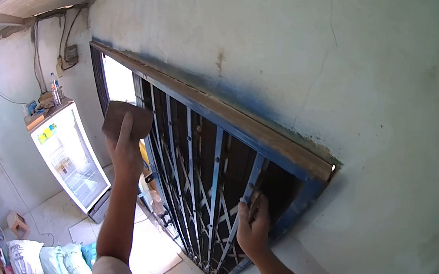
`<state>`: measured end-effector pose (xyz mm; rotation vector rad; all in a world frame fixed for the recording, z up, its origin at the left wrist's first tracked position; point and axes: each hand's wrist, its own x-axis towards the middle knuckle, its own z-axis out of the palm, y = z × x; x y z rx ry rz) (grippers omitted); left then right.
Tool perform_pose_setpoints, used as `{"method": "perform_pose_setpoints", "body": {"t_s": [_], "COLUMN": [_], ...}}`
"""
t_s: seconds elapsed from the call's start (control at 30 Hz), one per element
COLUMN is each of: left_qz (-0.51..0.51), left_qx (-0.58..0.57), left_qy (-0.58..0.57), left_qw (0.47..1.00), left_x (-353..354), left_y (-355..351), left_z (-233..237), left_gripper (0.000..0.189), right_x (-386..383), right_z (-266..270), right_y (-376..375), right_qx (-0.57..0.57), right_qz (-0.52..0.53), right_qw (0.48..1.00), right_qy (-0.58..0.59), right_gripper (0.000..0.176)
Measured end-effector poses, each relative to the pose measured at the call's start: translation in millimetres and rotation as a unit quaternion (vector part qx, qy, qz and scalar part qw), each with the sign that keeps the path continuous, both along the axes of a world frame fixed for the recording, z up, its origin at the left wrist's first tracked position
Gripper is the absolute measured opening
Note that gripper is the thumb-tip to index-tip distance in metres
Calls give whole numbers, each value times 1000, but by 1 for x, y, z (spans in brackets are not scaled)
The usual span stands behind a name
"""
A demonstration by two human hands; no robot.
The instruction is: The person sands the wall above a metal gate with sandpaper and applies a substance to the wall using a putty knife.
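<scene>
A folding metal gate [216, 166] with blue bars and crossed slats fills a doorway ahead of me. My left hand [124, 149] is raised at the gate's left side, its fingers closed on a dark brown rectangular sheet that looks like sandpaper [128, 118]. The thumb lies across the sheet's near face; the other fingers are hidden behind it. Lower and to the right, my right hand [253, 230] has its fingers curled round an upright gate bar [253, 179] near the right end of the gate.
Above the gate runs a brown and blue door frame [219, 105], set in a pale plaster wall [389, 108]. A lit glass-door fridge [72, 155] stands at left with bottles on top. Several filled bags [56, 264] lie on the floor at lower left.
</scene>
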<state>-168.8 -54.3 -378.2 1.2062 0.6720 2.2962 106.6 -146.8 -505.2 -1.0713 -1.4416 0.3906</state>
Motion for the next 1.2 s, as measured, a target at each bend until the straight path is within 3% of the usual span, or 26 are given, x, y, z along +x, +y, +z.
{"method": "perform_pose_setpoints", "body": {"t_s": [0.07, 0.1, 0.13, 0.27, 0.33, 0.37, 0.43, 0.47, 0.7, 0.8, 0.9, 1.0, 1.2], "left_qz": [72, 93, 115, 258, 237, 280, 363, 372, 407, 382, 376, 373, 326], "left_qx": [47, 85, 122, 92, 185, 197, 218, 207, 107, 32, 6, 13, 13], "left_qy": [36, 92, 147, 258, 262, 292, 348, 349, 356, 343, 335, 321, 313], "left_qw": [996, 988, 975, 926, 917, 893, 837, 835, 834, 858, 864, 871, 892], "left_x": [3, -3, -10, 1, 17, 18, 20, 21, 21, 18, 11, 3, 22], "left_y": [20, 35, 49, 92, 108, 121, 147, 155, 171, 174, 185, 199, 191], "left_z": [42, 61, 78, 150, 181, 193, 212, 219, 270, 308, 342, 371, 370], "left_gripper": [35, 35, 35, 33, 33, 33, 32, 33, 37, 40, 44, 46, 58], "right_x": [0, 2, 2, 1, 1, -4, 0, 2, -1, 1, 8, 8, 7], "right_z": [11, 3, 5, 12, 17, 31, 22, 14, 20, 7, -1, -1, -7], "right_y": [2, 4, 5, 0, -2, -6, -2, 0, -2, 8, 11, 13, 11], "right_qx": [18, 12, 21, 6, 4, -7, 1, 4, -5, 162, 141, 169, 145], "right_qz": [14, -20, -16, -5, -6, 17, 3, -4, -4, -105, -73, -135, -105], "right_qw": [1000, 998, 998, 998, 997, 999, 998, 997, 997, 945, 945, 898, 934], "right_qy": [4, -52, -52, -55, -77, -36, -62, -75, -72, -263, -288, -384, -310], "right_gripper": [18, 17, 17, 21, 24, 22, 26, 28, 31, 17, 16, 15, 16]}}
